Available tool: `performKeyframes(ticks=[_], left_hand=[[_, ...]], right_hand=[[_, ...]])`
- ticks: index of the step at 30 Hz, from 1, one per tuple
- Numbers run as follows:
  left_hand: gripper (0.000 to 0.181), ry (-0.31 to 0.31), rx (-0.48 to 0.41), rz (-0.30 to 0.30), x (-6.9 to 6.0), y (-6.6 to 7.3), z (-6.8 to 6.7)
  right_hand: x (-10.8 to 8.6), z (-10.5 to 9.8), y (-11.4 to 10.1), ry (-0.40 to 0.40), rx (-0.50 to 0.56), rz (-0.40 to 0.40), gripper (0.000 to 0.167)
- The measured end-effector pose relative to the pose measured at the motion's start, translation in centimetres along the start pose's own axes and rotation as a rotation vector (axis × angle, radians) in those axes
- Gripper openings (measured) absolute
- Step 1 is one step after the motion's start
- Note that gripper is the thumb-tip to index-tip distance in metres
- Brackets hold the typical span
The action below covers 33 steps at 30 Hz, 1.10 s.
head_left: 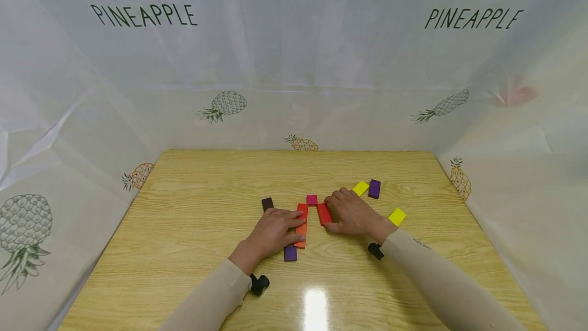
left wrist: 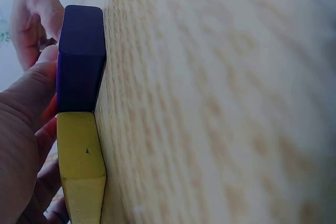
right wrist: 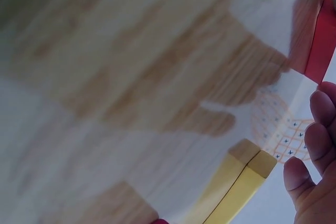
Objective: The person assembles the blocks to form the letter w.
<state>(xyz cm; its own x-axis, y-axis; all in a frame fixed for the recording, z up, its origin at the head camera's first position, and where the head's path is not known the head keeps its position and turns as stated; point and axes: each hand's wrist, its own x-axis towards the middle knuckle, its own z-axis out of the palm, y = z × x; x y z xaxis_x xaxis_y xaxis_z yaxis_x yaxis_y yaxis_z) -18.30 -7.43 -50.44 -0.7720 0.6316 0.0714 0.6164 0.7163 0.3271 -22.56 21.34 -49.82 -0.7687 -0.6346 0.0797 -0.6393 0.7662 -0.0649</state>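
In the head view my left hand (head_left: 272, 232) lies with extended fingers across a red block (head_left: 302, 209) and an orange block (head_left: 300, 230) that stand end to end. A purple block (head_left: 290, 254) is by its thumb, and a dark block (head_left: 267, 203) is beyond its knuckles. My right hand (head_left: 356, 214) holds another red block (head_left: 324, 214) between thumb and fingertips at its ends. Between the two rows' far ends sits a magenta block (head_left: 312, 200). In the left wrist view, a purple block (left wrist: 81, 59) and a yellow block (left wrist: 82, 156) stand beside the left hand (left wrist: 20, 135).
Past the right hand are a yellow block (head_left: 360, 188) and a purple block (head_left: 374, 189); another yellow block (head_left: 397, 216) lies by the right wrist. The wooden table (head_left: 206, 178) is bordered at the back and sides by a pineapple-printed sheet (head_left: 294, 55).
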Motion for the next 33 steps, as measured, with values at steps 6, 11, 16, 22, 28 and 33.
performKeyframes(ticks=[6, 11, 16, 22, 28, 33], left_hand=[[0.057, -0.002, 0.011, 0.000, 0.0, 0.0, 0.1], [0.057, -0.003, 0.019, -0.002, 0.0, 0.0, 0.1], [0.057, -0.003, 0.008, 0.001, 0.0, -0.1, 0.0], [0.057, 0.002, 0.002, 0.001, 0.0, -0.2, 0.1], [0.057, 0.002, -0.012, -0.002, 0.0, -0.1, 0.1], [0.056, 0.003, -0.023, -0.002, 0.0, 0.0, 0.2]], right_hand=[[-0.1, -0.3, -0.1, 0.008, 0.021, 0.014, 0.066], [-0.5, -0.5, 0.1, 0.042, 0.049, 0.037, 0.064], [-0.7, -0.5, 0.5, 0.079, 0.054, 0.045, 0.059], [-1.0, -0.5, 1.0, 0.141, 0.048, 0.060, 0.054], [-1.6, -0.6, 2.2, 0.187, 0.013, 0.078, 0.054], [-2.6, -1.0, 4.1, 0.205, -0.059, 0.126, 0.058]])
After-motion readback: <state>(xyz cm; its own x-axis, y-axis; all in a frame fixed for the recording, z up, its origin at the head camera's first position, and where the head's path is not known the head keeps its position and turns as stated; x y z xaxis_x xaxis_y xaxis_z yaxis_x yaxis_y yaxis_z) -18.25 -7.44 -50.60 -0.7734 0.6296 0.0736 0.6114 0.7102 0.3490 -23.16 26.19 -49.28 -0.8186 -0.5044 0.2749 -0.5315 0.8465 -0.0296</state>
